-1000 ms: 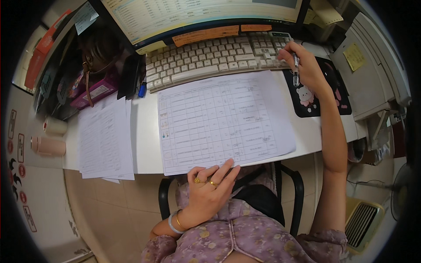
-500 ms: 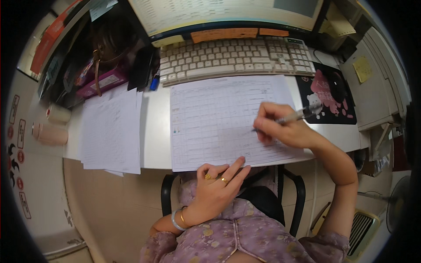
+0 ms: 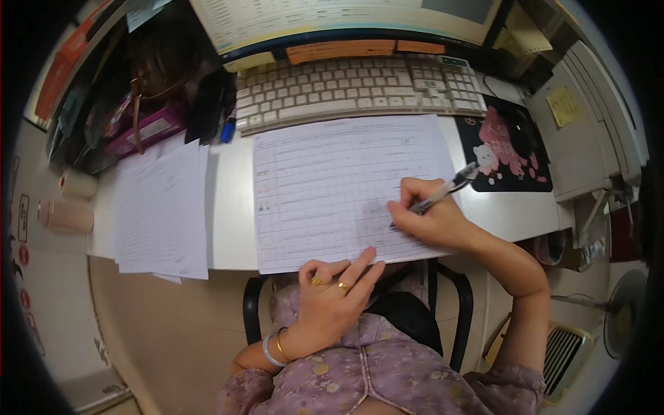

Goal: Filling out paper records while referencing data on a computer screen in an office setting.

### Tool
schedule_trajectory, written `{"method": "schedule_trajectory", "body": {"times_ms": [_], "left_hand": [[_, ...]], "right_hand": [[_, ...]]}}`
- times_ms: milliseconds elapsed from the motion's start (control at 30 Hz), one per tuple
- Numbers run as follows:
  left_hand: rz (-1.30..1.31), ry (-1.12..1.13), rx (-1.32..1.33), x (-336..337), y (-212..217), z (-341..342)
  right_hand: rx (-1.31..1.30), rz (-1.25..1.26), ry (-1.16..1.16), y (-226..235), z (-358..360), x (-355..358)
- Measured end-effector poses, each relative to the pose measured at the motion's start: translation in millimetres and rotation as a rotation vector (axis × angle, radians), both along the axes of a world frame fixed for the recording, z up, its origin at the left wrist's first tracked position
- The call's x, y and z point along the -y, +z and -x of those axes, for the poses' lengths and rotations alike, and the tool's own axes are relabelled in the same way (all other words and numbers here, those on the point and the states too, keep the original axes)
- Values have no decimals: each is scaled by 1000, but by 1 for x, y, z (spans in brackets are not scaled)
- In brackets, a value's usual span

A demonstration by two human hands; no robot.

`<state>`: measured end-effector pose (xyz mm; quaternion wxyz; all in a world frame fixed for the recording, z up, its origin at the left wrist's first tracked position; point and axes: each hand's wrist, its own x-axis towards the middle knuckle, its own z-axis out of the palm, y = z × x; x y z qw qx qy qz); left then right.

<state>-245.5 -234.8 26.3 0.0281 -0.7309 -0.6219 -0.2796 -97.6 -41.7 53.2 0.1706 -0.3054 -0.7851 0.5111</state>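
Right hand (image 3: 434, 216) pinches pen (image 3: 451, 185), tip pointing down-left at printed form (image 3: 318, 197); left hand (image 3: 330, 306), fingers spread, at form's near edge.

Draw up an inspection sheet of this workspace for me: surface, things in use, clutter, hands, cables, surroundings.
Surface: white desk, bare in a strip between the two sets of paper.
Things in use: printed form lying flat; pen slanted over its lower right part, tip at the paper.
Clutter: paper stack at left, edges uneven; purple box behind it.
Hands: right hand grips the pen; left hand has its fingertips at the form's near edge.
Cables: one thin dark cable beyond the mouse pad.
Surroundings: keyboard and monitor beyond the form; fan at lower right.
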Motion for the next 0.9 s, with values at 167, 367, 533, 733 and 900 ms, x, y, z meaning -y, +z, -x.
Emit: {"method": "schedule_trajectory", "body": {"times_ms": [167,367,533,733,900], "left_hand": [[49,-4,11,0,2,0],[55,-3,3,0,1,0],[50,-1,3,0,1,-1],[37,-3,6,-2,2,-2],[25,-4,8,-2,2,-1]], "right_hand": [[-28,-31,-22,-6,-3,1],[-2,25,-27,-3,-1,3],[69,-76,36,-5,-4,-1],[-27,62,47,2,0,-1],[-178,266,-120,0,-5,-8]]}}
